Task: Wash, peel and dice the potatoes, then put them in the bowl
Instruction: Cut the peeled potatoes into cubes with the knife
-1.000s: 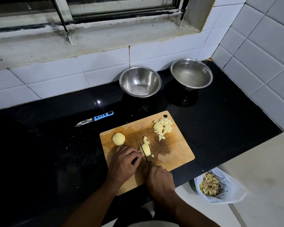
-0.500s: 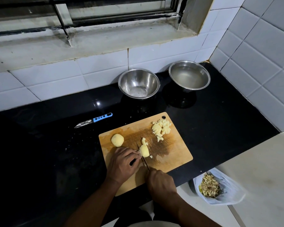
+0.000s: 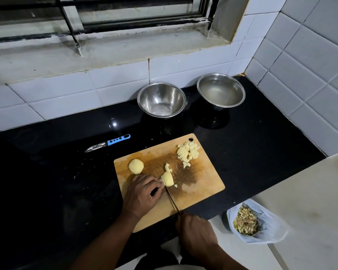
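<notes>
Done: diced pile (image 3: 188, 152) at board's (image 3: 203, 184) 1 o'clock; peeling looks finished.
Now: left hand (image 3: 142, 193) pinches half potato (image 3: 168, 178); right hand (image 3: 195, 228) grips knife (image 3: 172, 200).
Left: peeled potato (image 3: 136, 166) at 10 o'clock uncut; bowl (image 3: 161, 103) at 12 o'clock holds no potato.

2 steel bowls: one empty (image 3: 161, 100), one w/ water (image 3: 220, 92). 1 wooden cutting board (image 3: 201, 178). 1 whole peeled potato (image 3: 136, 166), 1 part-cut potato piece (image 3: 168, 178). 1 pile of diced potato (image 3: 188, 152), plus a few loose bits by the cut piece; exact cube count can't tell. 1 knife (image 3: 173, 201). 1 blue-handled peeler (image 3: 108, 143). 1 plastic bag of peels (image 3: 256, 223). 2 hands: left (image 3: 142, 193), right (image 3: 196, 231).
</notes>
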`<move>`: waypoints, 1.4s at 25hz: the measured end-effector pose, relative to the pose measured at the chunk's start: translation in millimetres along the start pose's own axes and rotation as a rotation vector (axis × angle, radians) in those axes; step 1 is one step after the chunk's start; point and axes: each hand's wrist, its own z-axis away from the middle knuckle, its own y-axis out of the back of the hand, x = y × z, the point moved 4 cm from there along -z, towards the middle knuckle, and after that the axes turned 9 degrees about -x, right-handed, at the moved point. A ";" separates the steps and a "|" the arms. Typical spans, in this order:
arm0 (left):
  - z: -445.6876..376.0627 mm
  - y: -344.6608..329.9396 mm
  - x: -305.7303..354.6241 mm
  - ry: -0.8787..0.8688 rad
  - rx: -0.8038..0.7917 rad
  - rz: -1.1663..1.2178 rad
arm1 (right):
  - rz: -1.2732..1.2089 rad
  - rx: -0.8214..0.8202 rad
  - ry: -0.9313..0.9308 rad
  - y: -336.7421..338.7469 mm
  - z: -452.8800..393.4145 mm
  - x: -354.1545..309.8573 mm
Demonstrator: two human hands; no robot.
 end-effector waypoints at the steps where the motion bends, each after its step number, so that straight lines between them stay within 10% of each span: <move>1: -0.1 -0.8 -0.5 0.006 -0.013 0.000 | -0.046 0.010 -0.032 3.1 5.6 1.2; 12: -0.6 -11.9 21.9 0.341 -0.156 -0.074 | -0.395 0.295 -0.190 52.3 -33.6 54.8; 35: -108.6 -32.6 27.9 -0.070 -0.210 -0.474 | -0.662 0.206 -0.054 90.5 -69.1 124.3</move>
